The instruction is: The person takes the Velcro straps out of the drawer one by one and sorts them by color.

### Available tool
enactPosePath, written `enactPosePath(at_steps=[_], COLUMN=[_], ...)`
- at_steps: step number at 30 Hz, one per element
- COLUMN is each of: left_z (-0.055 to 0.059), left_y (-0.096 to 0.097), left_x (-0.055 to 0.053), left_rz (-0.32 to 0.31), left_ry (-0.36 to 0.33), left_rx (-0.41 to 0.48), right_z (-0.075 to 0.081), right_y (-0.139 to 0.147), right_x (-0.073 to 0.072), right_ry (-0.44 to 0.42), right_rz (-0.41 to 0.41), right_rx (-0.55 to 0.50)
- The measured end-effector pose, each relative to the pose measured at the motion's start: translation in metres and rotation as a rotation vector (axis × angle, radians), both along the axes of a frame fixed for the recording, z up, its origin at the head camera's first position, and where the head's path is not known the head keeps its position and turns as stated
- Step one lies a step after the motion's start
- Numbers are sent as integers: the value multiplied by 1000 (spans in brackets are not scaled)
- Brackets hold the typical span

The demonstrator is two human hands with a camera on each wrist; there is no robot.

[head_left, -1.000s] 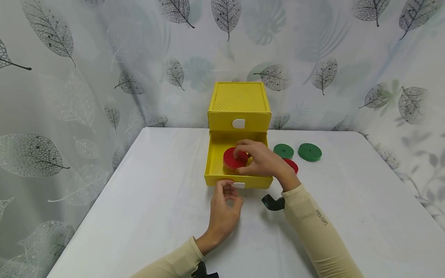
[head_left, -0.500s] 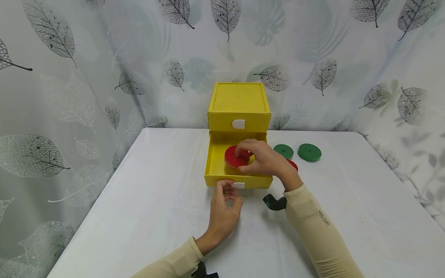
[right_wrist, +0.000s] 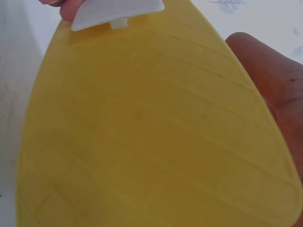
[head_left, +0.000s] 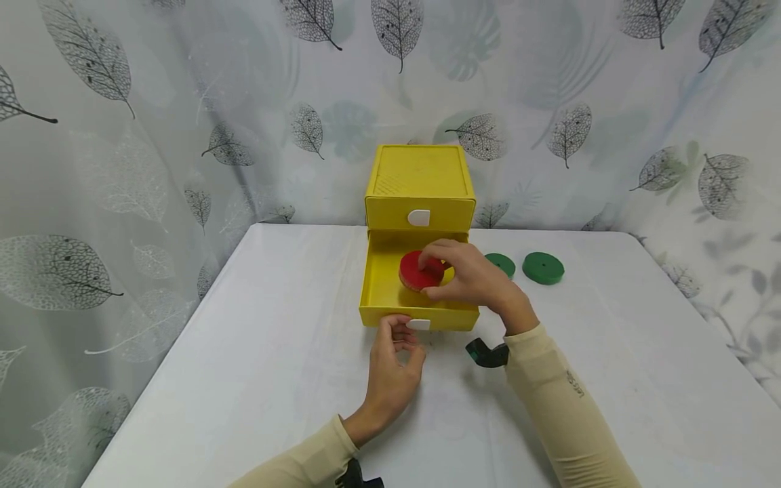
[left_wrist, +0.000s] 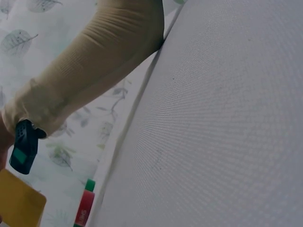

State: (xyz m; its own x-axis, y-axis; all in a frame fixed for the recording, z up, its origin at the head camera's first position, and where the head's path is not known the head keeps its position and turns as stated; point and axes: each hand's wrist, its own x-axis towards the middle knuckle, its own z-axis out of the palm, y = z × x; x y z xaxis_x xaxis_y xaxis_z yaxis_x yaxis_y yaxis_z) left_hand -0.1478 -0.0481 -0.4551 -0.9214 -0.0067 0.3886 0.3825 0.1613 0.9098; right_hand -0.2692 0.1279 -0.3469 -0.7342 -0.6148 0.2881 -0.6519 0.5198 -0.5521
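Note:
A small yellow chest of drawers (head_left: 421,171) stands at the back of the table, its lower drawer (head_left: 378,293) pulled out. Over that drawer my right hand (head_left: 470,276) grips a round red disc (head_left: 416,271) between thumb and fingers; whether it touches the drawer floor I cannot tell. A brighter yellow patch (head_left: 449,274) shows beside it, partly hidden by the hand. At the drawer front my left hand (head_left: 393,373) holds the white drawer handle (head_left: 418,324) at its left end with curled fingers. In the right wrist view a fingertip touches this handle (right_wrist: 118,12).
Two green discs (head_left: 544,268) lie on the white table right of the drawer. Another red disc (left_wrist: 84,208) shows there in the left wrist view, hidden behind the right hand from the head. A leaf-patterned curtain (head_left: 244,102) borders the table.
My right hand has moved the red disc slightly right and back within the drawer. The red disc on the table is now covered by that hand. My left hand stays put.

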Motion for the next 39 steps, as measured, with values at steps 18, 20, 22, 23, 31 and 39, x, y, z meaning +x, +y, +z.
enactPosePath(at_steps=[18, 20, 22, 23, 31, 39], left_z=[0, 1, 1, 1, 1, 0], left_y=[1, 1, 1, 1, 1, 0], left_x=[-1, -1, -1, -1, -1, -2], left_rz=[-1, -3, -4, -5, -1, 1], left_ry=[22, 23, 23, 22, 12, 25], left_rx=[13, 13, 14, 14, 18, 25], right_z=[7, 8, 9, 10, 15, 17], right_y=[18, 19, 21, 21, 31, 39], right_x=[1, 2, 2, 3, 3, 3], right_ry=[78, 79, 77, 76, 80, 73], right_rz=[-3, -11, -20, -24, -35, -84], right_rx=[-36, -33, -27, -25, -45, -32])
